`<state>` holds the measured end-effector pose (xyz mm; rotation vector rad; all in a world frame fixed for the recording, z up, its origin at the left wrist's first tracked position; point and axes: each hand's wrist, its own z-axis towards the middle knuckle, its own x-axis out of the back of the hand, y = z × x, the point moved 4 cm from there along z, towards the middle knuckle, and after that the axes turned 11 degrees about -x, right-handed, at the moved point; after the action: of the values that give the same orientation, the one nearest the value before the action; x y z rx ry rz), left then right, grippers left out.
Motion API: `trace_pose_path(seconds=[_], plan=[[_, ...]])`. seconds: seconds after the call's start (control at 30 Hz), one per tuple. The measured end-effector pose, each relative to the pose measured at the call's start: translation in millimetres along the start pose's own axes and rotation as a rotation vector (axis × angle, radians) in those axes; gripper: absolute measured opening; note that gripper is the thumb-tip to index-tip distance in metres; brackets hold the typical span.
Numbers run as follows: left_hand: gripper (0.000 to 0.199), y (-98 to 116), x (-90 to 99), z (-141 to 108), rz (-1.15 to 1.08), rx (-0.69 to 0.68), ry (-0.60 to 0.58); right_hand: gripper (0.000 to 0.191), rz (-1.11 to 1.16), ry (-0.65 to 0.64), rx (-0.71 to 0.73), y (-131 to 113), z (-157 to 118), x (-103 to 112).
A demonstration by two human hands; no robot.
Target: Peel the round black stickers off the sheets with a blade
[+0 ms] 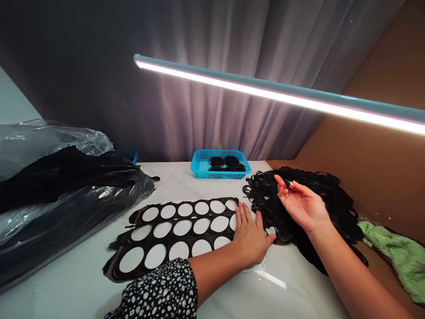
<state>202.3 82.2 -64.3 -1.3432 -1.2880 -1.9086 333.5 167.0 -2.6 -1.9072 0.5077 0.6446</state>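
Pinning the holed sheet [192, 218] flat under your spread left hand [250, 239], you pinch a small tool [289, 183] with your right hand [303, 206] above curly hair [265, 208].

The small item [290, 183] pinched in the right hand [303, 207] is too small to identify; the black plastic bag [66, 208] runs off the left edge, the green cloth [395, 257] off the right.
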Motion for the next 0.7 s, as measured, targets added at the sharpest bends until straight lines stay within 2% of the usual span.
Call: trace_pose_path(seconds=[0.23, 0.33, 0.4, 0.47, 0.53, 0.63, 0.7], plan=[[0.053, 23.1, -7.6, 47.5, -0.112, -0.026, 0.206, 0.006, 0.067, 0.003, -0.037, 1.9, 9.5, 7.8], [0.059, 31.9, -4.8, 58.1, -0.153, -0.017, 0.234, 0.008, 0.094, 0.017, -0.02, 0.6, 8.9, 6.7], [0.067, 37.3, 5.6, 52.9, -0.109, -0.034, 0.218, 0.008, 0.126, 0.04, -0.003, -3.0, 6.9, 6.6], [0.07, 39.5, 22.2, 34.2, -0.033, -0.087, 0.185, 0.009, 0.162, 0.065, 0.03, -10.0, 4.2, 7.5], [0.06, 35.5, 40.6, 2.3, 0.019, -0.175, 0.161, 0.011, 0.196, 0.095, 0.068, -18.5, 1.6, 9.3], [0.026, 12.1, 55.5, -59.5, 0.026, -0.245, 0.08, 0.01, 0.162, 0.119, 0.112, -24.4, -2.1, 9.9], [0.026, -8.6, 57.2, -99.0, 0.082, -0.266, 0.086, 0.013, 0.047, 0.088, 0.132, -17.1, -6.0, 5.7]])
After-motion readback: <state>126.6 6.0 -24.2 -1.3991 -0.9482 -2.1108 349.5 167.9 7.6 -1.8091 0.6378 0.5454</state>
